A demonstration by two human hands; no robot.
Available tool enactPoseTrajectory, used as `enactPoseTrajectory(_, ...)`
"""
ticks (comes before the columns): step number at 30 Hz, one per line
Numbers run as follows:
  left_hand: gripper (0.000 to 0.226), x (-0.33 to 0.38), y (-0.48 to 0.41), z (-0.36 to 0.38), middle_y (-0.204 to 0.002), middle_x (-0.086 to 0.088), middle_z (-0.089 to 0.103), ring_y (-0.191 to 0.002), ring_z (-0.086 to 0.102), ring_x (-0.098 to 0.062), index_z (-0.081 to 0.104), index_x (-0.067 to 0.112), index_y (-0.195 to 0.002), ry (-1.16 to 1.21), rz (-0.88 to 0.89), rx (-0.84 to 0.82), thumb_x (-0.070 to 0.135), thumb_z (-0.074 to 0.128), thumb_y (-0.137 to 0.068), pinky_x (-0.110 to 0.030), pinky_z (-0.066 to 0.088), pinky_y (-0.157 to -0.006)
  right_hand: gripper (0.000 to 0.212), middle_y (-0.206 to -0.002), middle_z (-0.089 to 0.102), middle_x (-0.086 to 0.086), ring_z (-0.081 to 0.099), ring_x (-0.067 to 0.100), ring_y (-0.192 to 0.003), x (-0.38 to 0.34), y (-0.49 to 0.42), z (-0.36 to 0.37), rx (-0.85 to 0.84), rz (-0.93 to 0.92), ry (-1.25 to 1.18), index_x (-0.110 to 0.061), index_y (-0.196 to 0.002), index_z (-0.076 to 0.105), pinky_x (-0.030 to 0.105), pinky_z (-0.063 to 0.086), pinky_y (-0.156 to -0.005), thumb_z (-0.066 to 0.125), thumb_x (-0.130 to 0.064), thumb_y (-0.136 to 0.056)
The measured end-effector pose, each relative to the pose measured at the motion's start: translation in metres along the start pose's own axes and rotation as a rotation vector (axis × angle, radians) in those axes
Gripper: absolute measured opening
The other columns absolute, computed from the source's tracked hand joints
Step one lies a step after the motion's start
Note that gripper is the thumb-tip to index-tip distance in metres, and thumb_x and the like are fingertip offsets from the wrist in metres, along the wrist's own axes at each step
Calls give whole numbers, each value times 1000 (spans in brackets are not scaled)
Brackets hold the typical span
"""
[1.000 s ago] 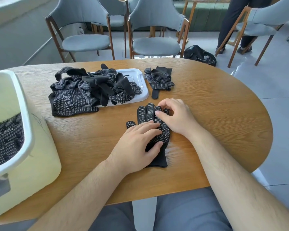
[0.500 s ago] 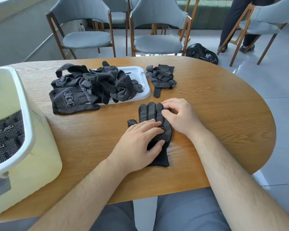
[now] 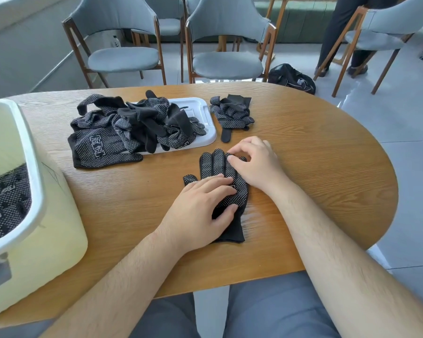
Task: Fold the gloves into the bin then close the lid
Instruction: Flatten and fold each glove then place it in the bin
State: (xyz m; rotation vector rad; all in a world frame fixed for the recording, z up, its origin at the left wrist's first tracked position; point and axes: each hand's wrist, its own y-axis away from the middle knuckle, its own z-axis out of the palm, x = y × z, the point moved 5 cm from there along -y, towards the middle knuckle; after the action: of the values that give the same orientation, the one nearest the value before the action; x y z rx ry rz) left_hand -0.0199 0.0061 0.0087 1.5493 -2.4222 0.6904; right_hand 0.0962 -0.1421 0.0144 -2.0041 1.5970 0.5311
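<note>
A black dotted glove [image 3: 216, 164] lies flat on the wooden table [image 3: 315, 167], fingers pointing away from me. My left hand [image 3: 200, 211] presses flat on its palm and cuff. My right hand [image 3: 253, 159] rests on its finger end, fingertips pinching the glove's fingers. A heap of the same gloves [image 3: 132, 128] lies partly on the white bin lid [image 3: 205, 113]. Another small bundle of gloves [image 3: 232, 113] sits right of the lid. The pale yellow bin [image 3: 34, 215] stands at the left, open, with folded gloves [image 3: 5, 201] inside.
Grey chairs [image 3: 227, 59] stand behind the table's far edge. A black bag [image 3: 291, 78] lies on the floor. A person's legs [image 3: 340, 32] stand at the back right. My knees are under the table's near edge.
My right hand's fingers have shifted slightly along the glove's fingers. My left hand stays pressed on the glove. The view has tilted a little.
</note>
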Motion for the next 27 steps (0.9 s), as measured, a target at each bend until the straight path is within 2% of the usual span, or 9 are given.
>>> enactPoseTrajectory(2,42,0,0,0,-144,14,56,-143,41,-7,67,27,-126,-4,0,-5,48,48,-95,-23,28,-113,8,-111,59,-20,48,13,-117,-2,3,-2,0,-35,-24,-39,-98,69,44,39,-108,66,-42,-92)
enactPoseTrajectory(5,42,0,0,0,-144,13,56,-142,41,-7,67,27,-126,-8,0,-2,48,48,-95,-20,25,-111,9,-97,61,-23,58,10,-110,-4,8,-5,-11,-41,-162,-35,-101,68,42,45,-104,68,-35,-92)
enactPoseTrajectory(8,42,0,1,0,-144,13,56,-142,42,-7,68,27,-125,-7,2,-1,48,48,-95,-22,28,-111,14,-104,66,-17,62,5,-104,-3,6,-5,-1,-36,-220,-39,-103,65,38,49,-102,70,-32,-92)
enactPoseTrajectory(13,41,0,0,1,-144,13,56,-142,42,-8,68,27,-125,3,4,-1,47,49,-95,-28,33,-113,19,-100,68,-13,62,2,-95,-1,-5,-2,-19,6,-260,-40,-103,67,30,53,-94,76,-32,-89)
enactPoseTrajectory(20,43,1,2,-1,-145,12,55,-143,40,-7,67,26,-126,3,4,-2,48,47,-95,-29,34,-114,22,-101,68,-14,62,1,-95,0,-5,0,-41,-9,-273,-36,-110,69,23,51,-90,75,-27,-90)
enactPoseTrajectory(27,43,1,3,0,-145,12,56,-143,41,-8,67,25,-126,2,15,9,47,45,-95,-30,34,-115,22,-104,66,-12,59,-3,-95,-2,-4,0,-21,-50,-331,-32,-117,68,13,43,-86,67,-20,-98)
